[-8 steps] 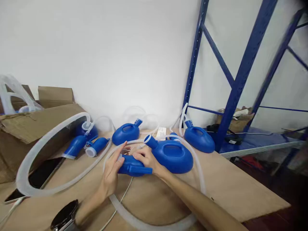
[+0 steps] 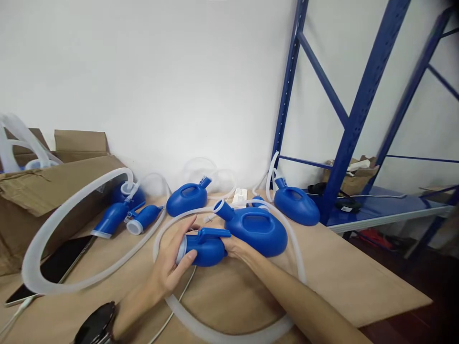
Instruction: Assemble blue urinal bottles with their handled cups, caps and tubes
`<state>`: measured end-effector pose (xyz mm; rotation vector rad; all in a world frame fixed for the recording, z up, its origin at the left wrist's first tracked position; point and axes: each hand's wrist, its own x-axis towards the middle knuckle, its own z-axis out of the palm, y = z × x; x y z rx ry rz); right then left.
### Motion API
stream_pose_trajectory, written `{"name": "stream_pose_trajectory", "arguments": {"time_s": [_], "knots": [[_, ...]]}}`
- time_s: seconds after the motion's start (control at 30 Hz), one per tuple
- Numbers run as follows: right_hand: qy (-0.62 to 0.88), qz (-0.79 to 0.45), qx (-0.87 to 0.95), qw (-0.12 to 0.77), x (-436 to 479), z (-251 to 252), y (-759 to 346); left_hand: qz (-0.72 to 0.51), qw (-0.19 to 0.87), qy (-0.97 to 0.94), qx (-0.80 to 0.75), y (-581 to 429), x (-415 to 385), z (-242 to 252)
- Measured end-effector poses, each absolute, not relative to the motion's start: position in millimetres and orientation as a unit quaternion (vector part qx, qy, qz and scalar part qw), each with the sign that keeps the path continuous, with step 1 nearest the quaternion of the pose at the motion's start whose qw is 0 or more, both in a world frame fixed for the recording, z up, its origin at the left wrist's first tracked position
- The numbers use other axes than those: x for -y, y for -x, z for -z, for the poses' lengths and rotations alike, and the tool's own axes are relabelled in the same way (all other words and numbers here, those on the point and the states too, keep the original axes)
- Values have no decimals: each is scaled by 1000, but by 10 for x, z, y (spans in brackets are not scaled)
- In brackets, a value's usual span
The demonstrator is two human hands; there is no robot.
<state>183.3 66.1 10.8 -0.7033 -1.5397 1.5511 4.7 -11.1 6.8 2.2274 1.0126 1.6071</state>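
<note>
Between my hands is a blue plastic urinal cup (image 2: 210, 251) with a white rim (image 2: 181, 248) and a flat handle along its top. The rim end lies in the palm of my left hand (image 2: 172, 260), with the thumb on the near side. My right hand (image 2: 232, 246) grips the narrow end, its fingers mostly hidden behind the cup. Just beyond and to the right, a blue urinal bottle (image 2: 260, 233) lies on its side with its open neck pointing up left. A translucent hose (image 2: 201, 327) loops around the hands and the bottle.
More blue bottles (image 2: 186, 199) (image 2: 297, 205) lie at the back of the wooden table (image 2: 366, 272). Two similar cups (image 2: 114, 217) (image 2: 145, 219) are at left, beside a cardboard box (image 2: 60, 188), a phone (image 2: 60, 263) and another hose coil. Blue shelving (image 2: 353, 119) stands at right.
The cup has been turned over, so its handle has gone from the near side to the top. My right hand has shifted from the cup's top to behind its narrow end.
</note>
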Motion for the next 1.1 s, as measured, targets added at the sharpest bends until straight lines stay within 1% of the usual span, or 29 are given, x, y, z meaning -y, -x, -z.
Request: {"name": "stream_pose_trajectory", "arguments": {"time_s": [0.07,0.1,0.23,0.3,0.4,0.47,0.57,0.77,0.93,1.1], "knots": [[282,-632,602,397,-642,-98,-1826,-539,107,-750,-368,-1,32,-84],[285,-628,601,405,-647,-101,-1822,-539,116,-740,-385,24,-16,-88],[273,-566,600,495,-701,-158,-1847,-576,138,-657,-467,81,-158,-82],[230,-547,639,489,-693,-185,-1892,-590,122,-633,-486,67,-169,-81],[205,-488,730,432,-618,-183,-1947,-569,75,-681,-455,18,-122,-97],[230,-428,765,423,-564,-159,-1948,-547,39,-721,-423,-7,-81,-119],[255,-390,766,442,-535,-118,-1904,-539,-1,-734,-414,-9,-54,-155],[289,-408,728,470,-589,-86,-1827,-537,-98,-733,-406,11,-82,-162],[293,-405,720,481,-552,-127,-1800,-539,-144,-729,-395,18,-93,-137],[312,-337,733,502,-539,-146,-1793,-544,-180,-741,-351,74,-105,-141]]}}
